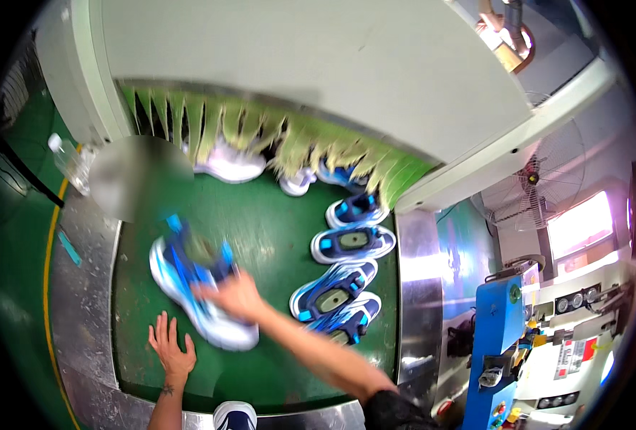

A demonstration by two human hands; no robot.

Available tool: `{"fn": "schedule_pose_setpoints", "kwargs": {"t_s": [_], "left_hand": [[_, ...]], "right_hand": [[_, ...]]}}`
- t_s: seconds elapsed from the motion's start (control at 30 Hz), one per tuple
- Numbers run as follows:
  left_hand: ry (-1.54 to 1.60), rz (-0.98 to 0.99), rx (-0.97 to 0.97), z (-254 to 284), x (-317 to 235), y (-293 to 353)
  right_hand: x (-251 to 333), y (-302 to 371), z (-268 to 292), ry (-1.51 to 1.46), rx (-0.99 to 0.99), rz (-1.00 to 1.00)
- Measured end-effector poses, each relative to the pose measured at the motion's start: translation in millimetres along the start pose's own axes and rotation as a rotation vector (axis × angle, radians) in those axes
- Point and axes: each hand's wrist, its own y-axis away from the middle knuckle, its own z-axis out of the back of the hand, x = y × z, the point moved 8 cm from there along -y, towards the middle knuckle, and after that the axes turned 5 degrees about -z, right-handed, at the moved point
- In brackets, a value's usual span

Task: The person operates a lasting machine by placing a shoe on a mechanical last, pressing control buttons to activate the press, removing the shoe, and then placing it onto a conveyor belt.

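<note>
Looking down, we see a green belt [260, 229], matte and slightly worn, framed by dull steel rims [414, 287] and running out from under a fringe [260, 132] of limp green strips. On it lies a blue-and-white shoe [196, 287], smooth and padded, with a thick white sole, blurred by motion. Our right hand [235, 295] rests on the shoe's upper near its middle, fingers curled over it in a hold; how tight that hold is we cannot tell through the blur. Our left hand [171, 347] lies just beside the shoe's near end, flat on the belt, fingers spread wide, holding nothing. Well apart to the right, a row of smaller blue shoes [343, 276] lies sole-down, their grey insoles showing as ovals. Two white shoes [232, 166] sit at the fringe. A clear plastic bottle [70, 163] stands at the far left, beside the belt.
</note>
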Motion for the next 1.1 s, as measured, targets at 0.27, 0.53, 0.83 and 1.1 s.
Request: {"fn": "schedule_pose_setpoints", "kwargs": {"t_s": [0.27, 0.53, 0.83, 1.1], "left_hand": [[0.982, 0.267, 0.607, 36.3, -108.8, 0.7], [1.696, 0.187, 1.278, 134.0, -338.6, 99.0], [1.438, 0.073, 1.315, 122.0, -514.5, 274.8], [1.420, -0.076, 1.726, 149.5, -756.7, 592.6]], "right_hand": [[-116.5, 407.8, 44.8, -0.475, 0.111, 0.085], [-114.5, 570.5, 84.2, -0.210, -0.722, 0.697], [-281.1, 736.7, -12.9, -1.087, -0.797, 0.527], [-523.6, 1001.7, -158.0, -1.667, -1.525, 0.245]]}}
